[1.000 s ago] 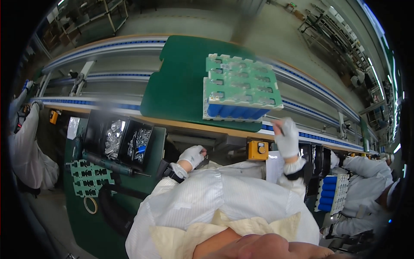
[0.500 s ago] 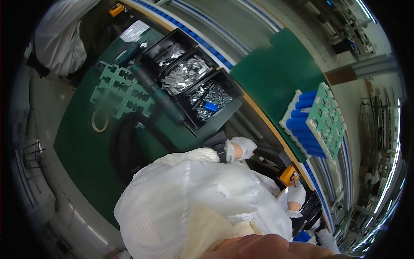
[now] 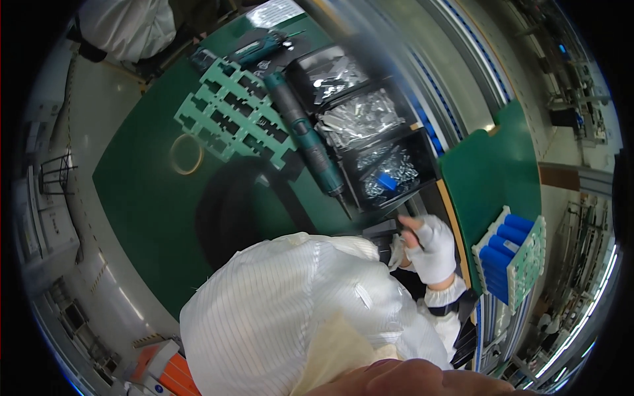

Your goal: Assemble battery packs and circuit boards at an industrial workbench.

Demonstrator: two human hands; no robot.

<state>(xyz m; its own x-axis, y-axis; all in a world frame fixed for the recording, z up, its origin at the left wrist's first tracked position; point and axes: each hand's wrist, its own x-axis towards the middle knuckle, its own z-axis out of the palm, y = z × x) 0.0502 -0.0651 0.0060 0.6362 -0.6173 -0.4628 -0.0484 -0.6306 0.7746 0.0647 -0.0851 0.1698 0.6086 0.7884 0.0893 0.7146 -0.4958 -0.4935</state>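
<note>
My right hand, in a white fingerless glove, is raised in front of the parts bins with thumb and forefinger stretched out and apart. Nothing shows clearly between them. Partly behind it is my left hand, its wrist in a black band and its fingers mostly hidden. Nearest to both hands are a small dark block and a black bin of screws with a little blue piece in it. A green-and-black electric screwdriver lies beside the bins, its bit pointing toward my hands.
Left of the screwdriver lies a green plastic lattice frame, near a tape ring. Two more black bins hold metal strips and plates. Blue cylinders in green holders stand at right. A person is at upper left.
My right hand has left the yellow device and moved up and leftward, now overlapping my left hand. The view has turned, so the bench and bins sit differently in the picture.
</note>
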